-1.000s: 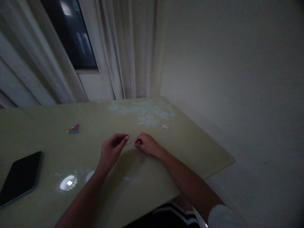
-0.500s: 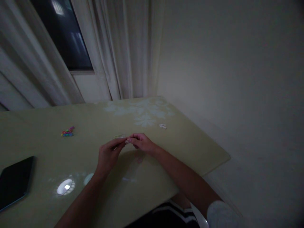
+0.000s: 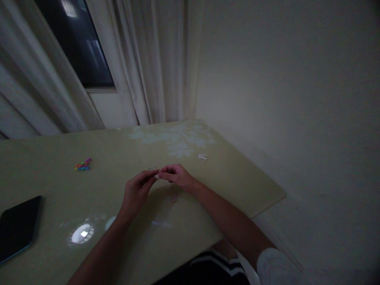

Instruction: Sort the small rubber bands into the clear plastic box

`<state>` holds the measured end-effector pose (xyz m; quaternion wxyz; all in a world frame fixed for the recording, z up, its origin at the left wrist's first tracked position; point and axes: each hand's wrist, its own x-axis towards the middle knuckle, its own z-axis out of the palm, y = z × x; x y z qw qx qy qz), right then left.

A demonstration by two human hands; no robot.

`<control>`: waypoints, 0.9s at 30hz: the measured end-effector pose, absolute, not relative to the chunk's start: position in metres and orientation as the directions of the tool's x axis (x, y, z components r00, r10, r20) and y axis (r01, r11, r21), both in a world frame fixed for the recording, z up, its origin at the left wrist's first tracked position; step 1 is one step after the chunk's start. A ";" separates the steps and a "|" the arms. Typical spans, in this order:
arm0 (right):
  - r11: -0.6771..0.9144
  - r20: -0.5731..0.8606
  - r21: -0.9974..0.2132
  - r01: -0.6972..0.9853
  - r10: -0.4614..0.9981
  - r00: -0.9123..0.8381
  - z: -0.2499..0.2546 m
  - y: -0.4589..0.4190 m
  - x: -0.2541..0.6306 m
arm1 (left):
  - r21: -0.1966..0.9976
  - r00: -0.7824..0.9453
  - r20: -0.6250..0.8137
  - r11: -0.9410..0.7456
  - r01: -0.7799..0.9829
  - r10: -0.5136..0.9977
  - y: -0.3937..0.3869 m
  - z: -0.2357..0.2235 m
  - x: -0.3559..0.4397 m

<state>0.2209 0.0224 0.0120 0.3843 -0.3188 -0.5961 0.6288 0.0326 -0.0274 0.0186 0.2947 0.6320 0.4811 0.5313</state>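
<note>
Above the middle of the table, my left hand (image 3: 137, 192) and my right hand (image 3: 177, 177) meet at the fingertips. Between them they pinch a small white piece (image 3: 157, 176), mostly covered by the fingers and too small to name. Just behind my left fingertips lies something pale and thin (image 3: 151, 168) on the tabletop. Farther right, beyond my right hand, rests a little group of white pieces (image 3: 202, 156). A small heap of brightly coloured pieces (image 3: 83, 165) sits on the left.
The glossy pale table (image 3: 243, 186) has a white floral pattern at its far end, and its right edge runs along the wall (image 3: 282, 99). A dark tablet-like device (image 3: 20, 227) lies at the left. Curtains (image 3: 166, 59) hang behind, beside a dark window (image 3: 80, 43).
My fingers have shifted slightly around the small white piece, and a bit more of it shows now. The view has moved very little; the things on the table stay put.
</note>
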 end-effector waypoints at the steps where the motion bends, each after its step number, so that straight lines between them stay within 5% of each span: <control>1: -0.001 0.050 -0.995 -0.100 0.865 -0.499 0.011 0.023 0.221 | 0.879 -0.026 0.395 -0.369 0.303 0.918 -0.027 0.018 0.032; 8: -0.017 0.029 -0.994 -0.104 0.906 -0.421 0.008 0.024 0.217 | 0.885 -0.044 0.378 -0.347 0.309 0.925 -0.025 0.018 0.031; 15: -0.005 0.014 -0.990 -0.142 0.991 -0.133 0.005 0.033 0.218 | 0.845 -0.122 0.306 -0.211 0.491 0.944 0.002 0.025 -0.002; 20: 0.004 0.017 -0.987 -0.161 0.996 -0.083 0.004 0.037 0.218 | 0.385 0.094 0.290 -0.206 0.899 0.952 0.026 0.036 -0.014; 27: 0.017 0.033 -0.982 -0.187 0.996 -0.079 0.009 0.033 0.215 | 0.054 0.361 0.124 -0.370 0.928 0.924 0.052 0.048 -0.005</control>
